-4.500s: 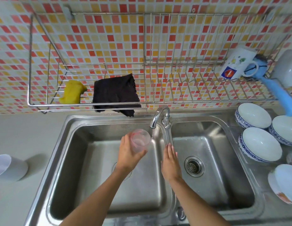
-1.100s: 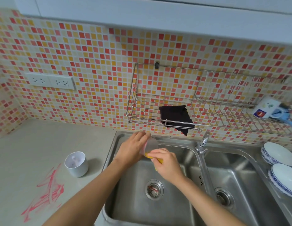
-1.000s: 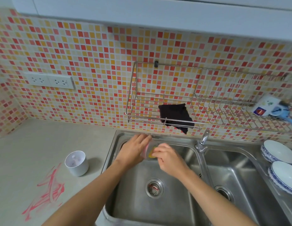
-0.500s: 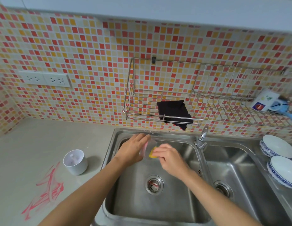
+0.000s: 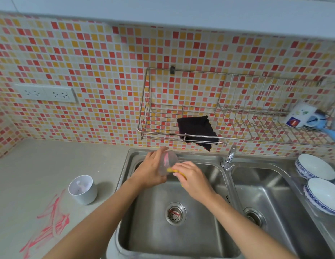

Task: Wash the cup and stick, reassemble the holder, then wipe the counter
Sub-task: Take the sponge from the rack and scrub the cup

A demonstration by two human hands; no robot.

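over the left basin of the steel sink (image 5: 226, 198), the left hand (image 5: 150, 172) is closed around the clear cup (image 5: 167, 162) and the right hand (image 5: 191, 177) pinches a yellow sponge (image 5: 171, 170) on it (red marks (image 5: 48, 227) stain the grey counter (image 5: 41, 165) left of the sink, near a white holder (image 5: 83, 189)).

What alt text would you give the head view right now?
Over the left sink basin, the left hand holds a clear cup while the right hand scrubs it with a yellow sponge. A white holder and red smears sit on the counter.

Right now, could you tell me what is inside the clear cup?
A yellow sponge pushed into the clear cup by the right hand; the left hand covers the rest.
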